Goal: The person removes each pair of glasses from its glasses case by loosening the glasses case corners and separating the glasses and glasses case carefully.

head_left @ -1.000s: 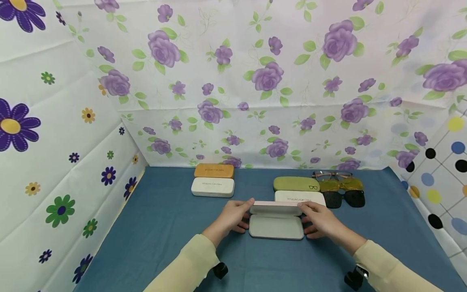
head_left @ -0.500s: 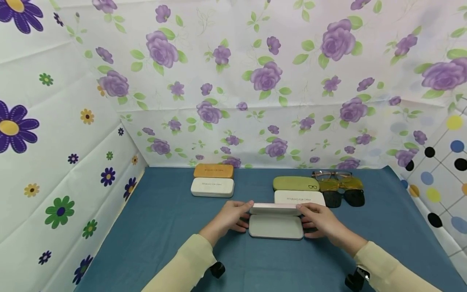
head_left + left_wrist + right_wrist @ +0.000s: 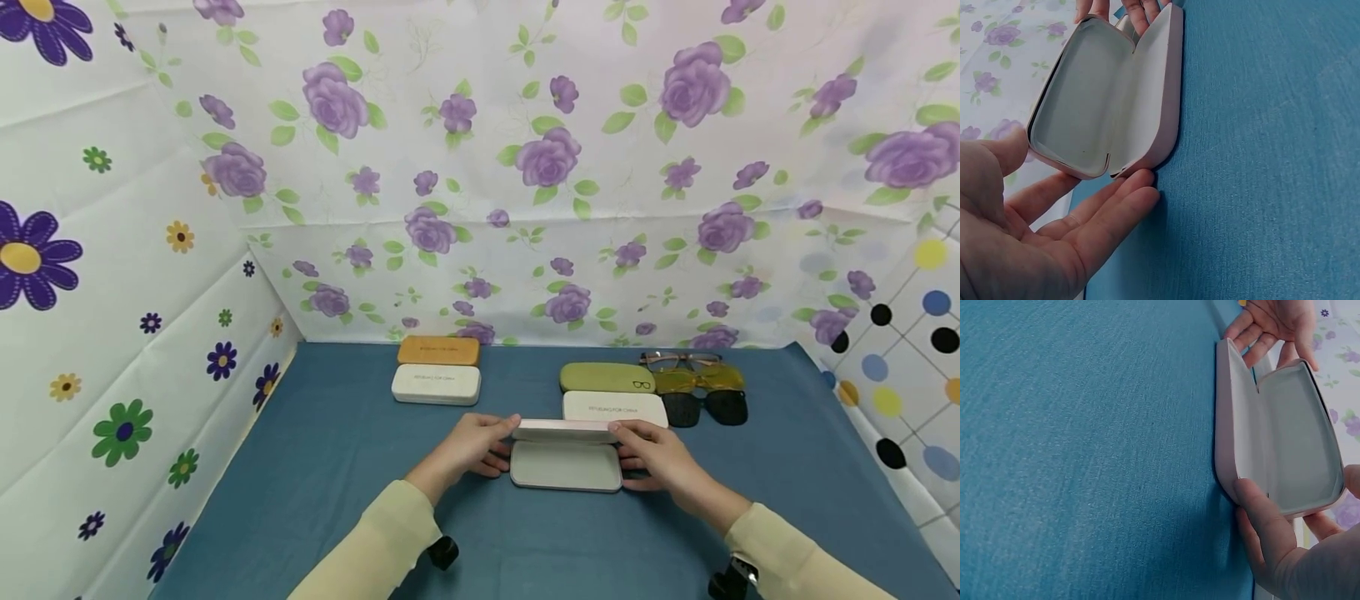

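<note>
An opened pale pink glasses case (image 3: 566, 467) lies on the blue cloth, its light grey inside bare and its lid (image 3: 1079, 94) raised on the far side. At the left end, my left hand (image 3: 474, 444) pinches the lid between thumb and index finger, while its other fingers touch the end of the base. My right hand (image 3: 658, 454) does the same at the right end, thumb on the lid's edge and fingers by the base (image 3: 1229, 425). The inside of the lid faces me in both wrist views.
Behind the case lie a white glasses case (image 3: 600, 406), a green case (image 3: 607, 377), dark sunglasses (image 3: 705, 408), yellow-lensed glasses (image 3: 701, 379) and clear-lensed glasses (image 3: 678, 360). An orange case (image 3: 438, 350) and another white case (image 3: 437, 384) sit back left. Flowered cloth (image 3: 495, 167) backs the table.
The lid has tipped down slightly toward the base, with both hands keeping their grip on it. The other cases and glasses stay where they were.
</note>
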Demonstrator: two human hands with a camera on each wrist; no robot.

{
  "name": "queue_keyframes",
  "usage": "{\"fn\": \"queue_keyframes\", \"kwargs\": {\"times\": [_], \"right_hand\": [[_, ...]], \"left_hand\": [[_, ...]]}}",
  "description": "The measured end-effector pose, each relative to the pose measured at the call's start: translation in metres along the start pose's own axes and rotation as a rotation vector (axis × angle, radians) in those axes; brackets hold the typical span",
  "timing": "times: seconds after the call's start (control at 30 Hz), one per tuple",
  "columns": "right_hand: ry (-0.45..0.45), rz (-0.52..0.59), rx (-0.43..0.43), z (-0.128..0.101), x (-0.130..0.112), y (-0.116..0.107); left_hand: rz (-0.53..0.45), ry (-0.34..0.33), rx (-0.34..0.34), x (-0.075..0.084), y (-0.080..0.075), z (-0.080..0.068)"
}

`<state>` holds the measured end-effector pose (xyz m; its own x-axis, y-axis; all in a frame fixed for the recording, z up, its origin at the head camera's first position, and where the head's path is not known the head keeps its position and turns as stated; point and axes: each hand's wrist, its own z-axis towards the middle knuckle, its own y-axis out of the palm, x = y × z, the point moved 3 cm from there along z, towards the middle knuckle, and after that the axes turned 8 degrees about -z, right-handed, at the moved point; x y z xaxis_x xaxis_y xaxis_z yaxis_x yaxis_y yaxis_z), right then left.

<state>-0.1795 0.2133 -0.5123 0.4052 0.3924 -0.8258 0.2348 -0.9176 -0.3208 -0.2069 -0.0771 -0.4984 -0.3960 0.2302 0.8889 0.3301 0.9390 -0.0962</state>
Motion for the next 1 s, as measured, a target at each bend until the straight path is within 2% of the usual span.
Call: {"fn": "queue_keyframes", "kwargs": {"times": [0.23,0.5,1.0], "right_hand": [[-0.001,-0.019,-0.001,-0.001,0.001,-0.002],[-0.006,0.068,-0.040,0.000,0.008,-0.001],[-0.026,0.115,-0.099,0.005,0.020,-0.005]], "left_hand": [[-0.017,0.017,-0.013,0.000,0.000,0.001],[-0.030,0.022,-0.036,-0.003,-0.001,-0.001],[-0.067,0.042,-0.091,-0.004,-0.003,-0.006]]}}
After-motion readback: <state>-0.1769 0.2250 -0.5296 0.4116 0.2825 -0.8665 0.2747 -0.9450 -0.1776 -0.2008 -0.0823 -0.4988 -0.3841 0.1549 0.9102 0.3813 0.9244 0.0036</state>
